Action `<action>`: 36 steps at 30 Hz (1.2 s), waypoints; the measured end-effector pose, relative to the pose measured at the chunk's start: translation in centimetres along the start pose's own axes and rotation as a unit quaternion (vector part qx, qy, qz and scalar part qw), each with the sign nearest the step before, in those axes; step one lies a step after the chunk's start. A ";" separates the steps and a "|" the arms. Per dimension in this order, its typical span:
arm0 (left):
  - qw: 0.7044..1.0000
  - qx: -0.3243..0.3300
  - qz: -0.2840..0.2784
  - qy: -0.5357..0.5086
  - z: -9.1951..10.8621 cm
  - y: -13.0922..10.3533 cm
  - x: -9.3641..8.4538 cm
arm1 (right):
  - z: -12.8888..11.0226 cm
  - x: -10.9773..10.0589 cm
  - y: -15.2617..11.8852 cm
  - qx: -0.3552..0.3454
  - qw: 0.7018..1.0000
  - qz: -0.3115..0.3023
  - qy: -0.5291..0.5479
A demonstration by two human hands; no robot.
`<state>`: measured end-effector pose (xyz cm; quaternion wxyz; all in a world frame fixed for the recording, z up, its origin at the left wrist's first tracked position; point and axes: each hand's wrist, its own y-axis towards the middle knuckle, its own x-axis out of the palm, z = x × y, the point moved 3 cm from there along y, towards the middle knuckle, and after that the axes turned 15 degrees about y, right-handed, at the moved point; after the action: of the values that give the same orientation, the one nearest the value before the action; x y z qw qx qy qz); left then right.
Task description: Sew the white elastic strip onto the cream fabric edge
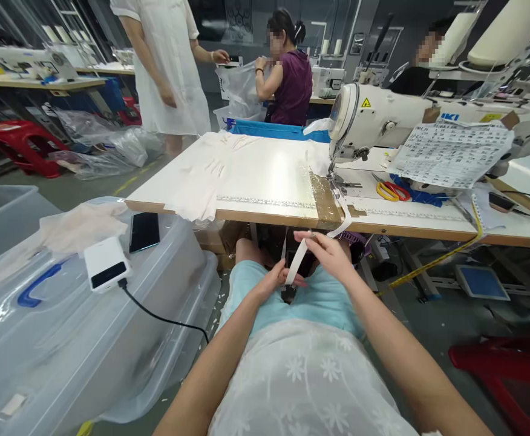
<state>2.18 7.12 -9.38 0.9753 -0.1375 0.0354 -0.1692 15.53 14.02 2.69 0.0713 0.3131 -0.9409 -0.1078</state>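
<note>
A narrow white band [296, 263], like elastic tape, is stretched between my two hands above my lap. My left hand [278, 277] grips its lower end with the fingers closed. The fingers of my right hand [323, 247] pinch the upper end, just below the table edge. Another length of white strip [344, 215] hangs over that edge from under the needle of a white sewing machine [360, 124]. Whether it joins the band in my hands, I cannot tell. Pale thin fabric [201, 181] lies along the left side of the white table [265, 175].
Scissors [392, 191] with red and yellow handles lie right of the needle. A yellow measuring tape [432, 261] droops off the table. On a clear plastic bin [165, 284] at left are a phone [144, 232] and a white power bank [106, 264]. Several people are beyond the table.
</note>
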 end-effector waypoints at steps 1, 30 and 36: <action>1.000 -0.018 -0.009 0.017 -0.8 0.0 0.2 | -0.7 -0.6 0.6 -0.009 1.000 0.013 0.012; 0.939 0.309 0.113 0.102 20.5 -6.4 -1.0 | -10.7 -1.6 -5.2 -0.086 0.989 -0.106 -0.061; 0.898 0.381 0.083 0.205 29.5 -7.8 -1.6 | -15.1 2.0 0.0 -0.178 0.954 -0.173 -0.166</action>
<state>1.55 8.20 21.14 0.9347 0.2855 0.1791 -0.1128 16.93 10.44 17.39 -0.0509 0.4312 -0.8364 -0.3345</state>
